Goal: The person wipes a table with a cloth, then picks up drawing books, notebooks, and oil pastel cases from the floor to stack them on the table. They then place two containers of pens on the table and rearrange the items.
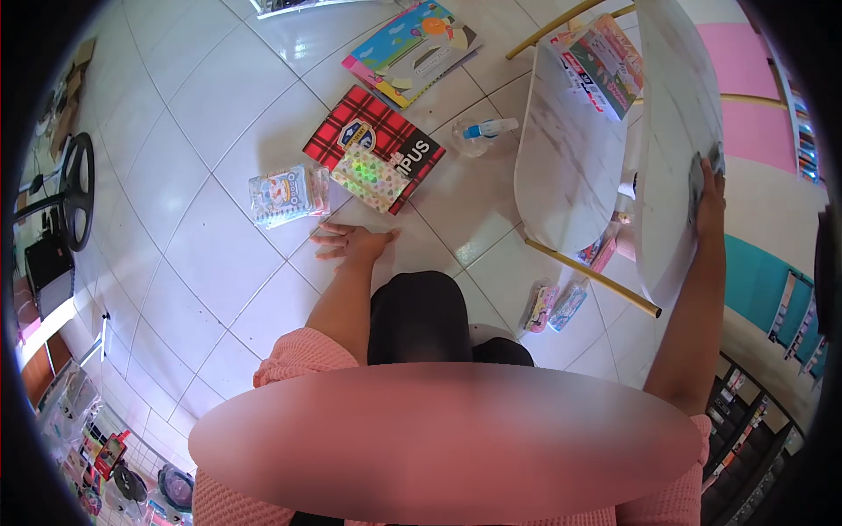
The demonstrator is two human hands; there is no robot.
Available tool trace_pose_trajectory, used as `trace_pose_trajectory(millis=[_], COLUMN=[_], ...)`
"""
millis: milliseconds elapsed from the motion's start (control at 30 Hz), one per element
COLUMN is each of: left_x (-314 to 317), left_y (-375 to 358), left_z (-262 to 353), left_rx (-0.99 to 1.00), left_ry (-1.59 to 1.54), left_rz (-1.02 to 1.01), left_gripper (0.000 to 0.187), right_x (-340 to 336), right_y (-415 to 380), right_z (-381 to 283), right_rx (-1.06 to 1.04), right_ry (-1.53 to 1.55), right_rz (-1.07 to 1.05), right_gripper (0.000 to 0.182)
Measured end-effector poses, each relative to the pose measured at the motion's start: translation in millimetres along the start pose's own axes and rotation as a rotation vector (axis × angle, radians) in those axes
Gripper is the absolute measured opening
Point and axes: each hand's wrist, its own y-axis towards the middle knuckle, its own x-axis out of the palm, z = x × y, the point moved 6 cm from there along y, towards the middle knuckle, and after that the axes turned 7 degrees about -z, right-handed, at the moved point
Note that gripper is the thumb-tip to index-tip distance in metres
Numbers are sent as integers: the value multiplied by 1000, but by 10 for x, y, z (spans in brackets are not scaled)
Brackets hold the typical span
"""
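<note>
My left hand rests on the tiled floor with its fingers spread, holding nothing. Just beyond it are a small stack of spiral notebooks and a red plaid book with a pale patterned notebook on top. At the far right my right hand presses a grey cloth against the marble-patterned top of a small table. Part of the cloth is hidden under the fingers. On the table's lower shelf lie several books.
A clear spray bottle with a blue and white head is left of the table. A colourful book lies farther off. Two small packages sit near the table's gold leg. Shelving stands at lower right, packed goods at lower left.
</note>
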Motion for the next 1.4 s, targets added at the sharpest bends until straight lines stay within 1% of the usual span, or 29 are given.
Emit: trace_pose_trajectory(millis=[33,67,100,133,200,233,300,367,433,533,600,633,667,700,767,800,867,933,1000,1033,1067,1100,1133,1200,1233,1267,1300,1333,1400], left_x=[34,47,42,78,292,273,197,200,189,243,303,303,271,224,183,167,128,182,254,279,369,445,356,204,310,258,149,-27,-180], left_y=[-15,-17,0,155,505,454,324,350,362,384,556,542,511,470,364,308,271,292,493,660,862,936,808,376,398,529,513,489,280], left_z=[-6,1,9,-33,-54,-47,-10,-11,-7,-24,-51,-22,-40,-70,-48,-51,-20,-57,-75,-119,-140,-124,-92,-6,-11,-111,-195,-193,-18], left_rx=[6,48,91,98,275,280,309,314,314,322,284,280,172,63,54,54,52,49,88,97,179,260,270,275,283,171,56,60,369], left_ry=[-1,-4,-6,-8,47,52,67,55,42,41,100,99,131,162,103,52,52,61,156,163,160,160,172,128,130,13,-107,-107,338], left_rz=[-5,20,47,48,-127,-123,-81,-107,-137,-150,2,2,34,66,48,26,31,26,83,87,-34,-157,-157,-344,-339,62,461,463,-471], left_gripper=[155,151,147,147,128,128,112,113,114,113,118,118,132,149,153,157,156,154,153,153,148,144,144,125,125,117,109,109,101], right_x=[28,-104,-207,-173,-246,-343,-312,-283,-283,-221,-232,-196,-154,-150,-224,-209,-270,-345,-400,-410,-415,-413,-379,-360,-326,-269,-131,50,574], right_y=[43,-145,-343,-558,-1117,-1393,-1694,-1853,-1902,-1631,-1304,-1055,-865,-741,-588,-660,-1016,-1524,-1898,-2049,-2161,-2239,-2313,-2581,-2698,-2841,-2931,-2995,-2960], right_z=[27,-375,-794,-1064,-1607,-1769,-1626,-1506,-1286,-922,-623,-321,-191,-210,-266,-314,-764,-1365,-1691,-1827,-1932,-1976,-1876,-1829,-1910,-2079,-2189,-2299,-2412], right_rx=[-76,-92,196,205,233,260,225,184,240,228,242,171,96,89,158,157,43,-134,-291,-305,-315,-338,-323,-681,-704,-722,-714,-709,-559], right_ry=[-158,-139,108,101,128,152,148,145,179,196,212,176,142,145,329,333,320,277,244,160,74,-21,-23,274,444,613,698,784,940], right_rz=[33,30,81,58,18,-16,-16,-24,-17,23,22,3,-16,-20,5,-1,59,32,20,27,33,140,145,133,94,54,-72,-204,-224], right_gripper=[54,65,81,94,95,95,94,94,91,89,86,87,87,87,91,91,99,104,97,91,86,69,69,46,38,31,30,29,30])
